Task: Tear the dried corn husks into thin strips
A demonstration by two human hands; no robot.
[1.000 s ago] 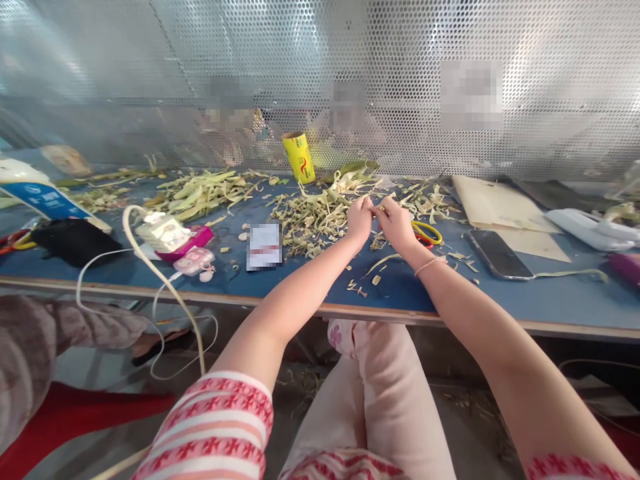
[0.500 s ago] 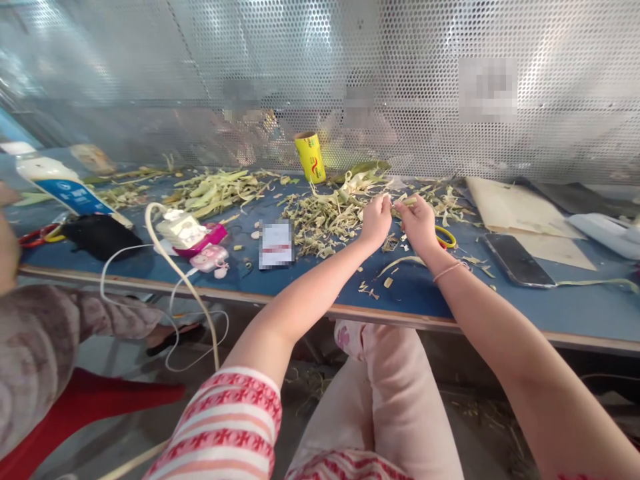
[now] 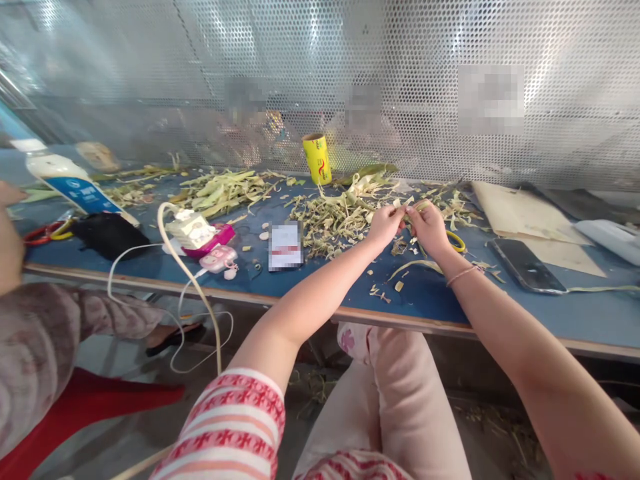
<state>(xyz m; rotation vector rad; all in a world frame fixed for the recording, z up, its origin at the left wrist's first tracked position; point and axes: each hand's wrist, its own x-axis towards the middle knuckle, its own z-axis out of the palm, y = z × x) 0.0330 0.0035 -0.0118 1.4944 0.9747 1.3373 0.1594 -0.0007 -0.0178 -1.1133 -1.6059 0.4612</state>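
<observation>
The head view shows the left hand (image 3: pixel 385 225) and the right hand (image 3: pixel 429 227) close together above the worktop (image 3: pixel 345 287), fingertips nearly touching. Each has thumb and fingers pinched closed, apparently on one small, pale plant strip (image 3: pixel 409 201) between them; the fingers hide most of it, so its shape cannot be told. A double pinch suits such a thin piece, as one grip likely steadies what the other works on. The heap of shredded pieces (image 3: pixel 333 220) lies just beside the left hand, which probably spares a long reach. A bunch of longer strips (image 3: pixel 220 192) lies apart, farther left, perhaps so that the two do not mix. A yellow loop (image 3: pixel 457 241), seemingly a scissors handle, shows just beside the right wrist, likely within easy reach. The yellow tube (image 3: pixel 319 161) stands at the back by the perforated panel (image 3: pixel 410 53), and the phone (image 3: pixel 527 267) lies flat beyond the right forearm; both are probably set there to be out of the hands' way.
</observation>
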